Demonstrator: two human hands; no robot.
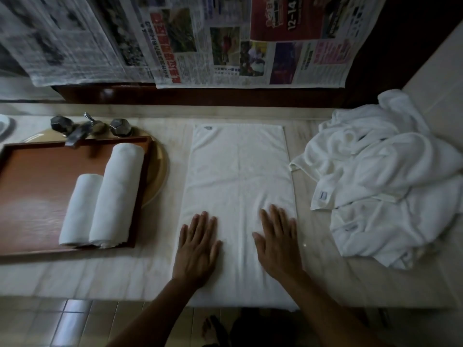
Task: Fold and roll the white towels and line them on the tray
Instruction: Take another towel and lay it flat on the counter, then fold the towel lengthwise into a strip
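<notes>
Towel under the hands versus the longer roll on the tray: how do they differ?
The flat towel lies folded and spread out; the longer roll is rolled up. The flat towel lies on the counter, the longer roll in the tray. The left hand and right hand rest flat on the flat towel; no hand touches the longer roll. Both are white.

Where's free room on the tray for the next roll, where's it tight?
Tray floor left of the two rolled towels is bare. A counter strip runs between tray and flat towel. Crowded: towel pile at right; faucet overhangs the tray's back rim.
</notes>
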